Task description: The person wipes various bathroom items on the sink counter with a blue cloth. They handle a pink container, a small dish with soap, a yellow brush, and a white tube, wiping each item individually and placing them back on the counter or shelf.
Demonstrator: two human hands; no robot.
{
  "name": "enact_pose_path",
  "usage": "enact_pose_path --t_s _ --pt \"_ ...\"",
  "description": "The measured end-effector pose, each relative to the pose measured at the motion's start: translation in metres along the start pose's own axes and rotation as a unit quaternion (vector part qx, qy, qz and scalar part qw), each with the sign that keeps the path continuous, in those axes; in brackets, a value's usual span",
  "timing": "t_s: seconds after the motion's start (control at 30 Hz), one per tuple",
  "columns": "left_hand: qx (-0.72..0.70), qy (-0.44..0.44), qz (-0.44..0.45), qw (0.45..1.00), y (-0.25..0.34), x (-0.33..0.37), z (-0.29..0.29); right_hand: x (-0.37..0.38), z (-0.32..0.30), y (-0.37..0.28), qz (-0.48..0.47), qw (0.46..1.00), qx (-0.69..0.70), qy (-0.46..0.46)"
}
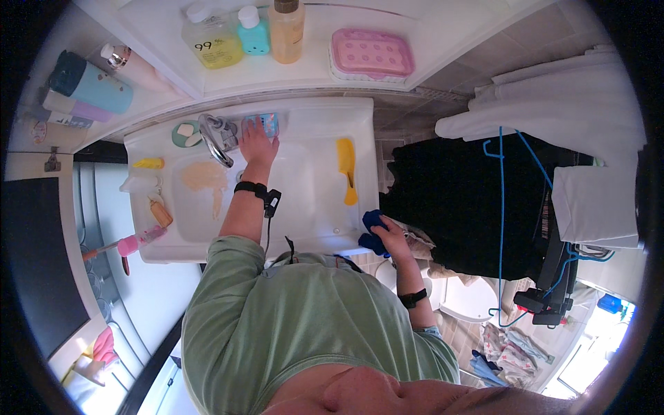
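My left hand point(258, 144) reaches across the white sink point(297, 200) just right of the chrome tap point(218, 138). Its fingers are spread over a small light-blue patterned packet point(269, 125) on the back ledge, covering part of it. My right hand point(391, 236) is closed around a bunched dark-blue cloth point(374, 232) by the sink's front right corner. A yellow comb point(346, 166) lies in the right part of the sink. Left of the tap, a green soap dish point(186, 135) carries pale soap.
Several bottles, including a yellow bottle point(211, 41), and a pink-lidded box point(372, 54) stand on the shelf above. An orange-tan stain point(205, 181) marks the basin. Dark clothing point(456, 207) and a blue hanger point(502, 228) hang at right. A pink-handled brush point(138, 241) juts over the left edge.
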State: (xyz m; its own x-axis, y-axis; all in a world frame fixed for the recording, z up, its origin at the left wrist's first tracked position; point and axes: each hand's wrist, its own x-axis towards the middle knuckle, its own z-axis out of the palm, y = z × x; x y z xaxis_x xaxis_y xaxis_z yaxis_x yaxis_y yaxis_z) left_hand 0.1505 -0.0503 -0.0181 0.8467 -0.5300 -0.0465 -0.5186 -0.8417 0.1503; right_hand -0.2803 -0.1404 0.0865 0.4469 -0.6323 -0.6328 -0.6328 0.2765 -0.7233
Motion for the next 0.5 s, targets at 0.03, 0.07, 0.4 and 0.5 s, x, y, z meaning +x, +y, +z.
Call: enact_pose_path --t_s 0.03,0.07,0.4,0.5 --pt "0.014 -0.010 0.002 1.000 0.001 0.000 -0.002 0.000 0.000 -0.001 0.006 1.000 0.007 -0.002" --pt "0.028 -0.019 0.004 0.999 0.002 0.000 -0.003 0.000 0.001 -0.001 0.011 1.000 0.013 -0.005" --pt "0.019 0.106 0.047 0.993 -0.001 -0.013 0.014 0.012 -0.004 0.029 0.002 1.000 0.017 -0.010" --pt "-0.003 0.158 0.075 0.985 0.001 -0.020 0.018 0.011 -0.005 0.032 -0.012 1.000 -0.003 0.000"
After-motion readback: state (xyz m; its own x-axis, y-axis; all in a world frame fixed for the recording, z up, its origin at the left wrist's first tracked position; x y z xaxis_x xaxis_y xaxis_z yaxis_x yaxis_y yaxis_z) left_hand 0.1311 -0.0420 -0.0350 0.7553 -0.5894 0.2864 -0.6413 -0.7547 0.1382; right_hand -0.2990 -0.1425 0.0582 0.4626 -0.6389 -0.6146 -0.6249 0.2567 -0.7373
